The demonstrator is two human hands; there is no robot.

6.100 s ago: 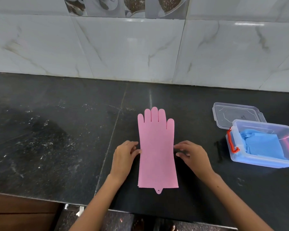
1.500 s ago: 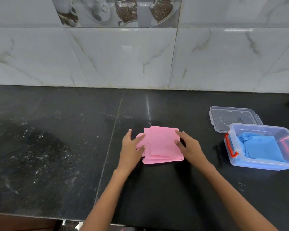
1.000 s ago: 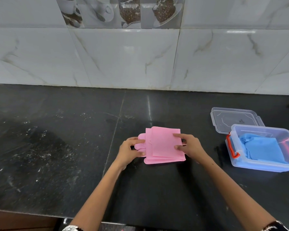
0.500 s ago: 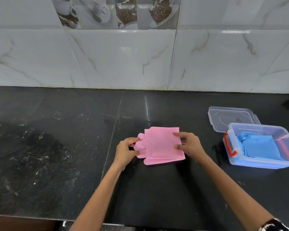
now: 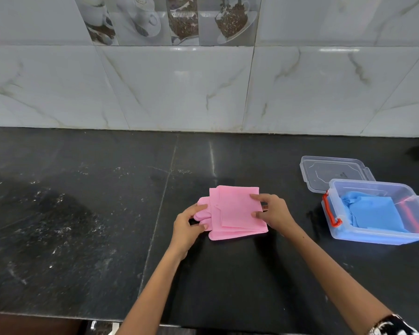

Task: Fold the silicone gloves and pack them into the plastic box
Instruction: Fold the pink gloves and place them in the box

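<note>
A pink silicone glove (image 5: 235, 211) lies folded into a flat, layered packet on the black counter (image 5: 82, 226), its fingers poking out at the left. My left hand (image 5: 188, 224) pinches the glove's finger end. My right hand (image 5: 272, 210) grips the packet's right edge, thumb on top. To the right stands the clear plastic box (image 5: 363, 234) with orange clips; a folded blue glove (image 5: 370, 213) lies inside it.
The box's clear lid (image 5: 334, 170) lies flat on the counter just behind the box. A white marble-tiled wall (image 5: 179, 88) closes off the back of the counter. The counter's front edge runs below my forearms.
The pink glove, flat and full length six seconds ago, is now a folded packet. Over the last second both hands closed on its left and right ends; it has hardly moved.
</note>
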